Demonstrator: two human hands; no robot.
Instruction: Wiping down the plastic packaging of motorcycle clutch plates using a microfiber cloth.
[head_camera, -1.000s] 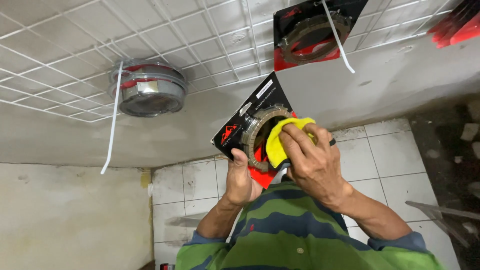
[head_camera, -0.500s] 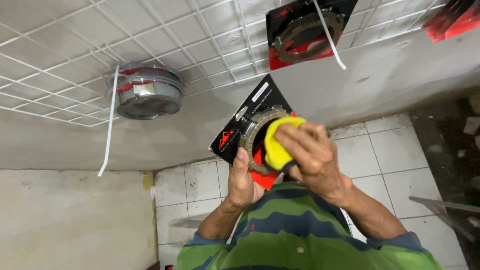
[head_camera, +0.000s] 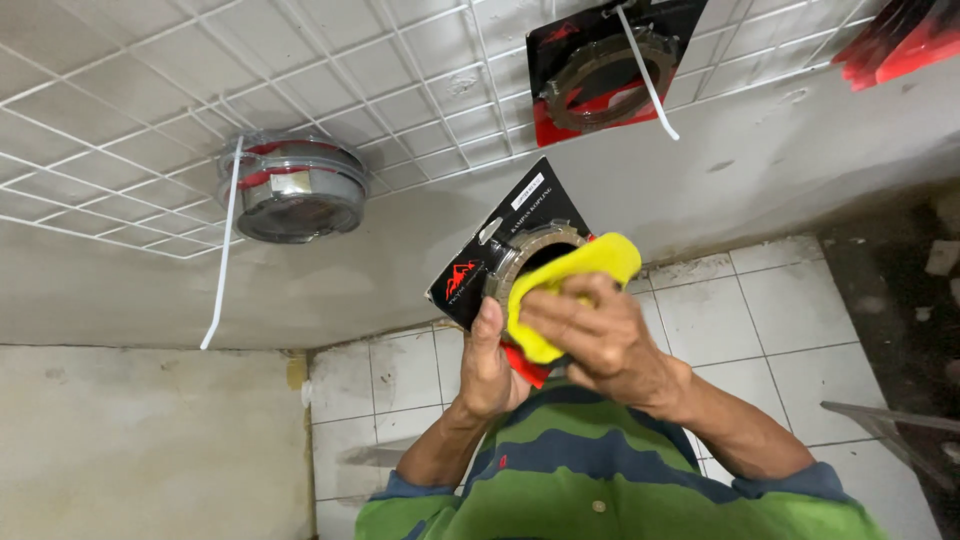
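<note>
Gripping from below, the left hand (head_camera: 487, 368) pinches the lower edge of a flat black and red card package (head_camera: 500, 250), thumb laid up its face. Sealed on it is a toothed, dull brown friction ring (head_camera: 520, 256). The right hand (head_camera: 590, 335) has its grip closed on a soft yellow cloth (head_camera: 565, 280), pressed against the ring's glossy cover. Behind hangs a white wire grid (head_camera: 330, 75) carrying a round clear-packed metal part (head_camera: 293, 190), a matching card package (head_camera: 605, 65) and limp white cable ties (head_camera: 222, 250).
</note>
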